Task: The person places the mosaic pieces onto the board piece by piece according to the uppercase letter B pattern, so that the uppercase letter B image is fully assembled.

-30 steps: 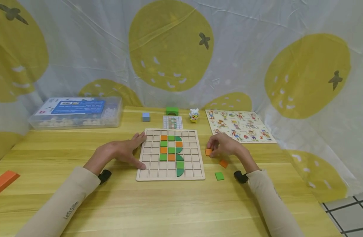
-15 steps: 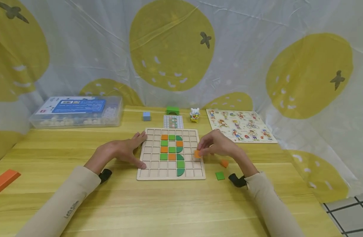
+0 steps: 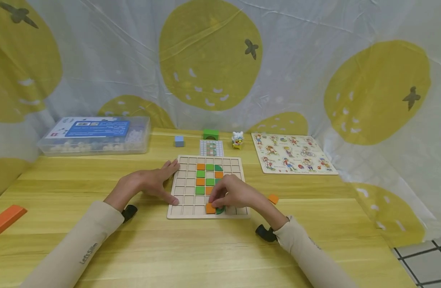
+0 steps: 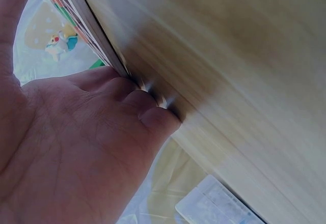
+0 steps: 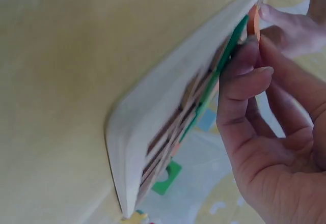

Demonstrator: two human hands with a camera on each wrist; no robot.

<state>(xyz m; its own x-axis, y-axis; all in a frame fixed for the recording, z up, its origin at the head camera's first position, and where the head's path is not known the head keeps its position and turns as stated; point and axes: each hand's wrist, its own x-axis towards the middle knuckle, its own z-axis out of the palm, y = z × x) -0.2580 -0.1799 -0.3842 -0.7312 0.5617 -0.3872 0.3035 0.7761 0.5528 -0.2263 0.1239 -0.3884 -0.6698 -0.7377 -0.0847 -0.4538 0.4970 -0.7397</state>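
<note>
A wooden grid board [image 3: 186, 199] lies in the middle of the table. Orange square tiles [image 3: 200, 167], green square tiles [image 3: 200, 191] and dark green rounded tiles [image 3: 218, 168] fill some of its cells. My left hand [image 3: 148, 185] rests along the board's left edge, thumb on the frame and fingers at the far corner. My right hand [image 3: 236, 193] pinches an orange square tile [image 3: 210, 208] over the front row, just left of the lowest rounded tile. The right wrist view shows this orange tile [image 5: 253, 23] tilted between thumb and fingers. Part of the pattern is hidden under the right hand.
Behind the board lie a pattern card [image 3: 211, 148], a green arch block [image 3: 210, 134], a blue cube [image 3: 178, 141] and a small figurine [image 3: 237, 140]. A loose orange tile [image 3: 273, 199], picture board [image 3: 294, 154], plastic box [image 3: 94, 136] and orange block [image 3: 7, 220] surround it.
My right hand has carried the orange tile from the table right of the board leftward to its front row. Its forearm now covers the loose green tile. My left hand stays put.
</note>
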